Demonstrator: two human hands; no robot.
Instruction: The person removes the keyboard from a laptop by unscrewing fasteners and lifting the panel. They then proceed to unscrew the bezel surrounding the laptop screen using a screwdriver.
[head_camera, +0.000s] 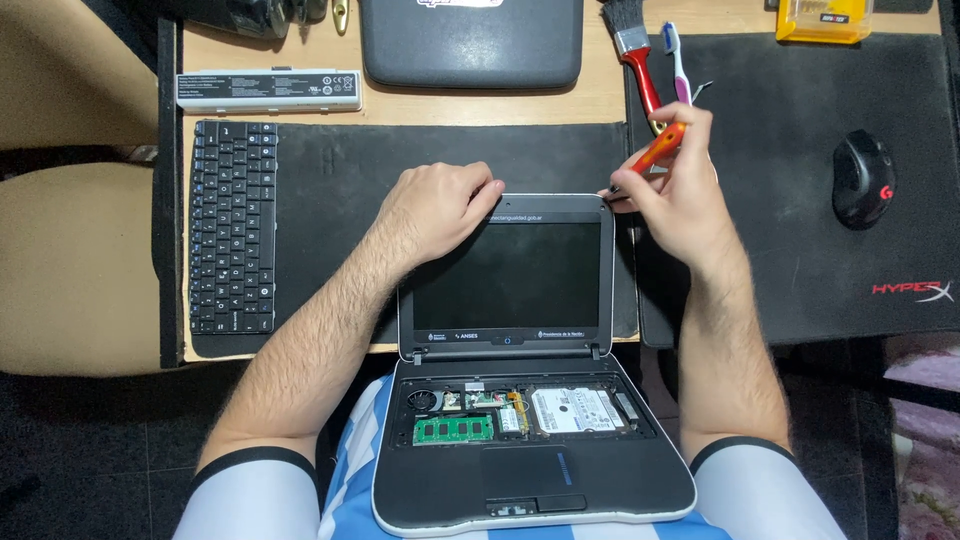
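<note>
Gripping the top edge of a small black open laptop (510, 290) at frame centre, the left hand (440, 210) curls closed; the right hand (680, 190) pinches an orange-handled screwdriver (655, 153) at its corner. A white rectangular battery (268, 90) lies upper left.

laptop screen (512, 275): dark, centre | battery label (268, 88): white, top left | yellow package (822, 18): top right
</note>
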